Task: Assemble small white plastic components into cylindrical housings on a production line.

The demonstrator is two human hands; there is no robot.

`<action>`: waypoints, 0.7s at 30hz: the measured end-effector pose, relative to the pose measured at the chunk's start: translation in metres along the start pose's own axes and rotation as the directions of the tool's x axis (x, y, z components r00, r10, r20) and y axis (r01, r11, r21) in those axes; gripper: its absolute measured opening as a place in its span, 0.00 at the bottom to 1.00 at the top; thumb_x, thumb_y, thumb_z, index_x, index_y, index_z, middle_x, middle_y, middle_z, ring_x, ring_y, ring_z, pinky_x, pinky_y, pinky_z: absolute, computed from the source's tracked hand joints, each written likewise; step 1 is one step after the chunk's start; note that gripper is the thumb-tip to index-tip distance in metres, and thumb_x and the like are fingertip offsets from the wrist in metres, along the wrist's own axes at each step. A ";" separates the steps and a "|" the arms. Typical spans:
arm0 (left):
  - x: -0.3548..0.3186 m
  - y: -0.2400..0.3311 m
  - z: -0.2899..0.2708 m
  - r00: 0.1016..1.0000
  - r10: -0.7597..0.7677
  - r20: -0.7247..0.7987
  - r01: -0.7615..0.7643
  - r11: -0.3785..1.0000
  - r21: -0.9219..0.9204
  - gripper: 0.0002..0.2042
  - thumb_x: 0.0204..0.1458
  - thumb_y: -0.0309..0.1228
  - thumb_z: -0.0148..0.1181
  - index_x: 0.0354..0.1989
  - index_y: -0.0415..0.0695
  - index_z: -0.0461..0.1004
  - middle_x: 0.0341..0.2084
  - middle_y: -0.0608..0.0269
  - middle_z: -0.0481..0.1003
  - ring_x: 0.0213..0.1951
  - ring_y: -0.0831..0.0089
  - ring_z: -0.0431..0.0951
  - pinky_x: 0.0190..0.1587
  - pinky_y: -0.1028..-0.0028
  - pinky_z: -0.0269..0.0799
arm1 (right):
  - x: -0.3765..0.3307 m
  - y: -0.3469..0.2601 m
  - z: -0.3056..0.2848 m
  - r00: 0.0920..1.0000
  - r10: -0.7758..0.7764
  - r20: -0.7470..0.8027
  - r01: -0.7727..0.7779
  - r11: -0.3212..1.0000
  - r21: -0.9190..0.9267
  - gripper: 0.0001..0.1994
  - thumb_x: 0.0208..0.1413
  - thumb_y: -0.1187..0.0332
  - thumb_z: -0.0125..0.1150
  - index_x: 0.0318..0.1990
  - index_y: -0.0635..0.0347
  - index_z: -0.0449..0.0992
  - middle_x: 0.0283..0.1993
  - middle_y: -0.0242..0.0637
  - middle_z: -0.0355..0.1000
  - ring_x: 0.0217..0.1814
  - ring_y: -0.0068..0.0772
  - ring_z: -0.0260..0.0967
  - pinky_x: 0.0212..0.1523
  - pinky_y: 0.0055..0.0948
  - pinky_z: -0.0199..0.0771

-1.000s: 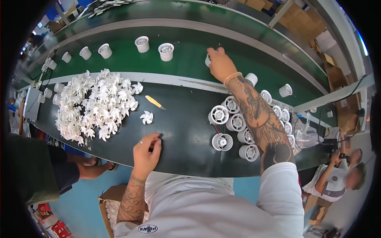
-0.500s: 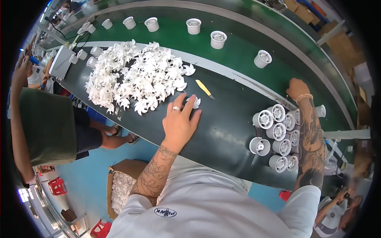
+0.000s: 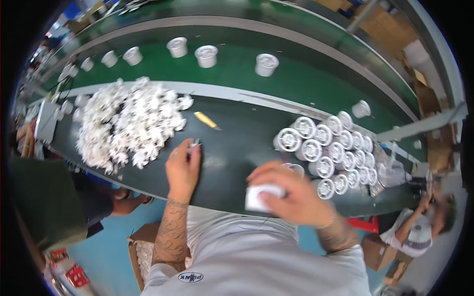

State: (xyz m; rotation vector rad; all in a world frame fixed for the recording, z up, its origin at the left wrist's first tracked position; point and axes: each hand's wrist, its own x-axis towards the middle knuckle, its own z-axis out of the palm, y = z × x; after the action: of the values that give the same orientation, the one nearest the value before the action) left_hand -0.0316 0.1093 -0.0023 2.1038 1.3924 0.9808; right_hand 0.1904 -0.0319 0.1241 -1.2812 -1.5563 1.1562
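Observation:
My left hand (image 3: 181, 170) is closed in a pinch on a small white fan blade wheel (image 3: 195, 143), mostly hidden by the fingers. Close to the bench's near edge, my right hand (image 3: 298, 192), somewhat blurred, grips a white cup-shaped fan housing (image 3: 256, 198) from above. Another housing (image 3: 295, 168) shows partly behind that hand. Left of my left hand lies a big heap of white fan blade wheels (image 3: 133, 123). A yellow-handled knife (image 3: 206, 120) rests just beyond my left fingertips. To the right, several white fan housings (image 3: 325, 166) stand in rows with their spoked faces up.
Across the bench runs a green conveyor belt (image 3: 237, 54) carrying spaced white housings (image 3: 266, 64), behind a pale rail (image 3: 222, 93). A metal post (image 3: 424, 122) rises at the right. A co-worker in dark green (image 3: 44, 202) stands left; a carton (image 3: 143, 251) sits below.
My right hand has come back from the conveyor to the bench front and now grips a housing. My left fingers have closed on the blade wheel. The whole view has swung right.

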 end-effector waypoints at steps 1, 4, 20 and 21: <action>0.001 0.002 0.000 1.000 -0.010 0.016 0.010 1.000 0.018 0.09 0.54 0.29 0.62 0.41 0.40 0.77 0.25 0.53 0.76 0.27 0.59 0.76 0.30 0.66 0.71 | -0.008 0.018 0.018 0.999 0.027 -0.020 -0.024 0.990 0.139 0.11 0.57 0.76 0.57 0.48 0.63 0.73 0.51 0.41 0.71 0.53 0.32 0.68 0.54 0.30 0.68; -0.003 -0.004 0.002 1.000 -0.026 0.009 0.027 0.992 -0.122 0.09 0.53 0.26 0.63 0.41 0.38 0.77 0.25 0.55 0.75 0.24 0.69 0.74 0.28 0.73 0.70 | -0.025 0.067 0.060 0.919 0.387 0.072 -0.328 0.651 0.685 0.10 0.60 0.72 0.58 0.49 0.61 0.70 0.53 0.36 0.69 0.55 0.26 0.68 0.53 0.27 0.69; -0.074 0.075 -0.015 0.872 0.160 0.463 0.163 0.797 -0.582 0.08 0.46 0.16 0.61 0.36 0.36 0.78 0.44 0.53 0.74 0.44 0.66 0.76 0.46 0.70 0.72 | -0.031 0.106 0.066 0.944 0.330 -0.015 -0.129 0.410 0.903 0.20 0.67 0.49 0.43 0.48 0.57 0.69 0.30 0.30 0.69 0.18 0.14 0.60 0.16 0.16 0.58; -0.076 0.077 -0.021 0.850 0.150 0.504 0.189 0.807 -0.559 0.08 0.46 0.16 0.61 0.36 0.36 0.78 0.44 0.54 0.74 0.44 0.66 0.76 0.46 0.68 0.72 | -0.032 0.108 0.068 0.947 0.322 0.012 -0.135 0.362 0.922 0.20 0.67 0.49 0.43 0.49 0.57 0.69 0.30 0.30 0.69 0.19 0.15 0.60 0.16 0.16 0.58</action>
State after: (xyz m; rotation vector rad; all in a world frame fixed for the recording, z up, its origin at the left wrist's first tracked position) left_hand -0.0186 0.0082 0.0398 1.6776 0.6954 0.6288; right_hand 0.1589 -0.0663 0.0009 -0.7499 -0.3493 1.6819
